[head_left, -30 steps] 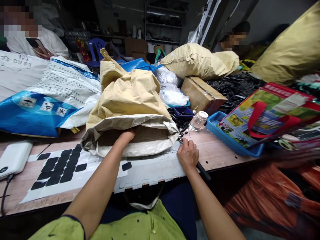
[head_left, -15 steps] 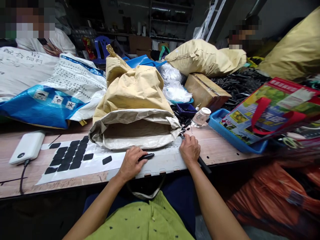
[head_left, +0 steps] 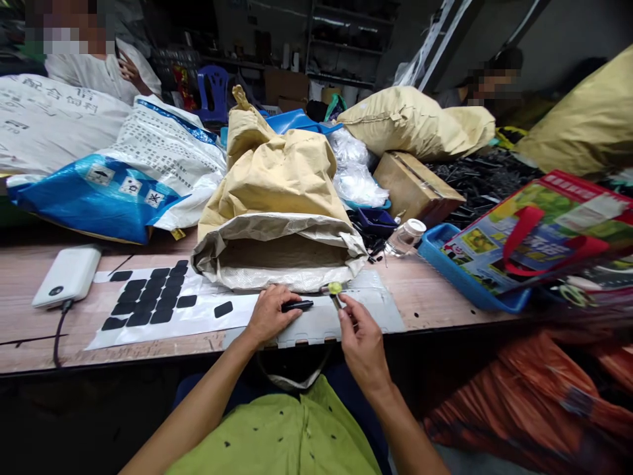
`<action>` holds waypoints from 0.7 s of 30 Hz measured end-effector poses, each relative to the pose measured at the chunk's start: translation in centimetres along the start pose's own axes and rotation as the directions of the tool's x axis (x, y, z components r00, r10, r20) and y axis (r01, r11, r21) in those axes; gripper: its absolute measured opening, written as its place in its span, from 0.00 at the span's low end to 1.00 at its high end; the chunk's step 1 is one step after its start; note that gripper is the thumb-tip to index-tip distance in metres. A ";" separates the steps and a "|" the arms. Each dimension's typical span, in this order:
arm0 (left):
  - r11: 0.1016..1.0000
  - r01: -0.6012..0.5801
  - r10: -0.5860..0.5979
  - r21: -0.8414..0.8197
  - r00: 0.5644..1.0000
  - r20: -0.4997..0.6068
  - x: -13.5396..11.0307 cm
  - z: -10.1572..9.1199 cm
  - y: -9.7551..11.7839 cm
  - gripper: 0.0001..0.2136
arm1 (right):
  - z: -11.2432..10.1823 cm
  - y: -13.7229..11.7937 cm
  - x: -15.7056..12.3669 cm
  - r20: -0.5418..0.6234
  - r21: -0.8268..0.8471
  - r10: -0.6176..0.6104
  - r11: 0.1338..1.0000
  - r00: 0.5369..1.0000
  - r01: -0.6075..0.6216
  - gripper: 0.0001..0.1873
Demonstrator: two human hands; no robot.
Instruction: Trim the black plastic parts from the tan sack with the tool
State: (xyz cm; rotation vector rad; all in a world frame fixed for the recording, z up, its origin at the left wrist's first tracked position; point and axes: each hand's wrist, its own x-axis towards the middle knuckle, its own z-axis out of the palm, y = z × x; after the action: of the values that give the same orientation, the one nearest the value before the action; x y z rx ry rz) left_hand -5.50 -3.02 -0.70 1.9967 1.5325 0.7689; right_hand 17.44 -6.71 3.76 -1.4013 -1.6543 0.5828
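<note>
On the worktop (head_left: 450, 305), at its front edge before the seated person, a small black cylindrical piece (head_left: 299, 304) is located at a pale flat panel (head_left: 316, 326). The left hand (head_left: 271, 315) grips it between thumb and fingers, its free end pointing right; whether it bears on the panel cannot be determined. The right hand (head_left: 364, 338) has its fingers closed around a slim tool (head_left: 334, 290) with a rounded yellow-green end, raised near the black piece and apart from it. Most of the tool's shaft is hidden by the hand.

Directly behind both hands lies a tan sack (head_left: 281, 175), its pale-lined mouth gaping toward the person. Left of the left hand, a white sheet (head_left: 198, 321) carries rows of dark rounded patches (head_left: 161, 300), one set apart at the right. Further left is a white device (head_left: 68, 277) with a dark cable attached.

Right of the sack stand a clear jar (head_left: 405, 237), a small dark-blue bin and a blue tray (head_left: 430, 243) bearing a printed bag (head_left: 531, 231) with red handles. Behind these are a cardboard box (head_left: 420, 188) and a heap of black parts (head_left: 487, 181). A blue-and-white sack (head_left: 93, 201) occupies the left rear; beyond it sits another person in white.
</note>
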 end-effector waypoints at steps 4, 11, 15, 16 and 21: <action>0.999 -0.037 0.037 0.040 0.999 -0.018 -0.1 0.1 -0.1 0.13 | 1.8 -0.7 -1.2 0.062 -0.011 -0.074 0.997 0.995 0.075 0.17; 0.999 0.002 -0.001 0.034 1.000 -0.022 0.0 0.3 0.0 0.11 | 2.6 -1.5 -1.1 0.087 -0.111 -0.132 0.984 0.987 0.141 0.18; 0.997 0.072 -0.072 -0.009 0.997 0.003 0.4 0.1 0.1 0.12 | 2.6 -2.1 -1.0 0.106 -0.156 -0.141 0.975 0.984 0.157 0.19; 0.996 0.085 -0.084 -0.020 0.996 0.008 0.5 0.1 0.2 0.12 | 2.5 -2.2 -1.0 0.115 -0.165 -0.136 0.974 0.984 0.154 0.19; 0.989 0.126 -0.124 -0.074 0.992 0.020 0.8 -0.2 0.5 0.13 | 2.6 -2.0 -1.0 0.142 -0.191 -0.111 0.972 0.984 0.137 0.20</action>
State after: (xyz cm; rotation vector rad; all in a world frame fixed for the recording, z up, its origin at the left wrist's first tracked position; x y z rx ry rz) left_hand -5.13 -2.34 -0.07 1.8294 1.5794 0.7471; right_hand 14.11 -7.70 3.72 -1.4131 -1.9349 0.4537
